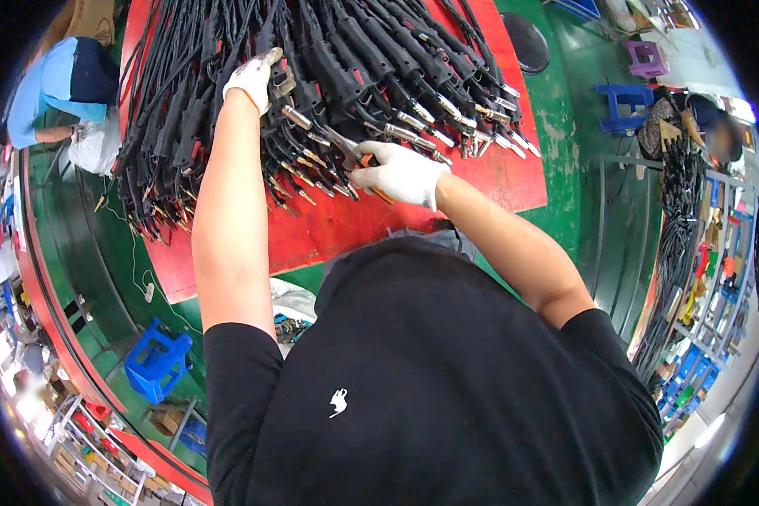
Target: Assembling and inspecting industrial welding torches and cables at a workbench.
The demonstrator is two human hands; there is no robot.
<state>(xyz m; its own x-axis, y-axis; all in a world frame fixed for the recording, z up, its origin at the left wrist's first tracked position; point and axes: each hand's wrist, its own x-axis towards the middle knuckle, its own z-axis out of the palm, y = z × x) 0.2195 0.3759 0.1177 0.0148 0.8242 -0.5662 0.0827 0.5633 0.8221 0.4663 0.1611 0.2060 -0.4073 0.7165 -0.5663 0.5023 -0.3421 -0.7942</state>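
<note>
1. Left hand (253, 82), white-gloved, is curled shut around the neck end of a black welding torch (292, 111) on the red tabletop (510, 181), as far as I can tell from my head feed. Its silver nozzle (302, 121) pokes out past the fingers, toward the other hand.
2. Right hand (401, 173), also gloved, is closed on orange-handled pliers (343, 145). Their metal end sits right by that nozzle, but from up here I honestly can't tell if the jaws are biting on anything.
3. How I'd play it: pin the torch firmly with the left, line the pliers up square to the nozzle, and go easy on the squeeze so the metal doesn't get chewed. I'd also leave the left fingers a bit of room in case the pliers slip.
4. Main nuisance, same view: the heap of other torches (346, 76). They're packed tight on both sides, tips and cables overlapping, so I reckon snagging a neighbour is the likeliest goof.
5. Around the table: a blue stool (158, 361) lower left, a white bag (97, 143) beside a co-worker in light blue (51, 93), and a round black seat (524, 42) off the right edge. None of those blocks the hands.
</note>
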